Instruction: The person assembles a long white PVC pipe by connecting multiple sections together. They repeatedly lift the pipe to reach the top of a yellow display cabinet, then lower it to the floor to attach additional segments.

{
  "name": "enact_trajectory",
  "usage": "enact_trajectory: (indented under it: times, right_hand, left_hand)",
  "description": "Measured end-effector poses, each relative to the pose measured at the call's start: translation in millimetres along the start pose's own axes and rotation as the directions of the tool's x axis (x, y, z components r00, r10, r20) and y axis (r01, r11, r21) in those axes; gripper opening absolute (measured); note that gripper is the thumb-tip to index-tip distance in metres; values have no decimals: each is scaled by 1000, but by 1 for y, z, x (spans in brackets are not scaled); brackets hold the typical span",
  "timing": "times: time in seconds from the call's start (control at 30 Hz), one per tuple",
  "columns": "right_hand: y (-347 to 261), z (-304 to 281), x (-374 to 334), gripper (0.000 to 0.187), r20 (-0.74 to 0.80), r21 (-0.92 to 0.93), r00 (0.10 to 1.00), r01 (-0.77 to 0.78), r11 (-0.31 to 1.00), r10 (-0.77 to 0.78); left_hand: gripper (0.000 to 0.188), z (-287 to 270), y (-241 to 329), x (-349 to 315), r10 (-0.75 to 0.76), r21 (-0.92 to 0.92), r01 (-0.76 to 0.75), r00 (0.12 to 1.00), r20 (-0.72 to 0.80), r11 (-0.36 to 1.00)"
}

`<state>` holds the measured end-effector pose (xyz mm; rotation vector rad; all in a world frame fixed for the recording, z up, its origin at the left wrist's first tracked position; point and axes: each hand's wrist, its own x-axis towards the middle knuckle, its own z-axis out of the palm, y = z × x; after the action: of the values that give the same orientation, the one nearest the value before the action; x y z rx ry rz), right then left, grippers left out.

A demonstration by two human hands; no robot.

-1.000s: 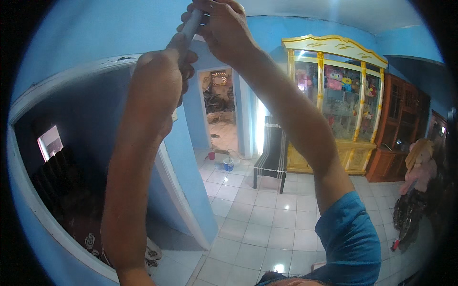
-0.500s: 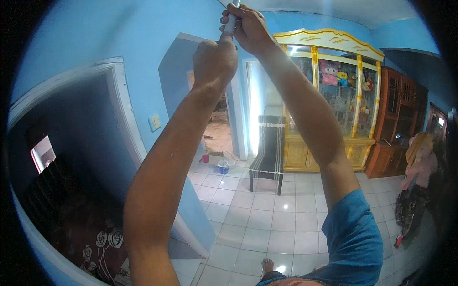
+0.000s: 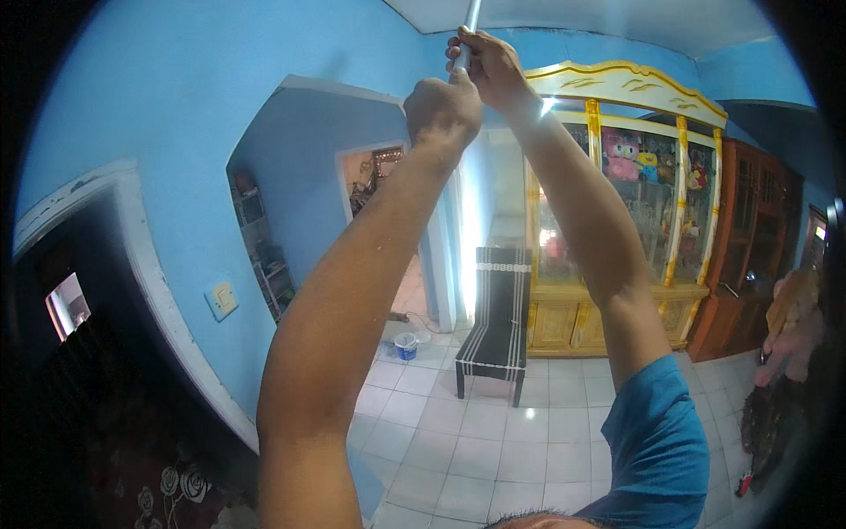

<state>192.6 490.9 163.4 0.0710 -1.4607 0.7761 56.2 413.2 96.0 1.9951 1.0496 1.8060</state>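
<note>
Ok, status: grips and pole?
Left grip, right grip both closed on grey pole, right higher. Pole's top out of frame. Yellow-trimmed cabinet beyond right forearm.

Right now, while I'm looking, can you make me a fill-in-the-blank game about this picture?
1. Between the left hand and the right hand, the one higher on the pole is the ____.
2. The wall is painted ____.
3. The floor is covered with pale, square ____.
4. The dark chair has stripes coloured ____.

Missing words: right; blue; tiles; white.
</note>
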Motion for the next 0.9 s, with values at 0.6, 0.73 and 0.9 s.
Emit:
enact_trajectory:
  times: [0.6, 0.73, 0.9]
  right_hand:
    - [50, -106, -363, 28, -794, -532, 601, -610, 588, -94]
    - [22, -50, -605, 34, -920, -383, 379, -814, 437, -99]
    - [-18, 130, -885, 44, -902, -315, 299, -949, 2, -313]
  left_hand:
    - [31, 140, -274, -417, -59, -150, 181, 805, 590, 972]
    - [18, -4, -232, -427, -62, -283, 280, 803, 593, 917]
    - [15, -165, -137, -390, 216, -717, 40, 941, 261, 696]
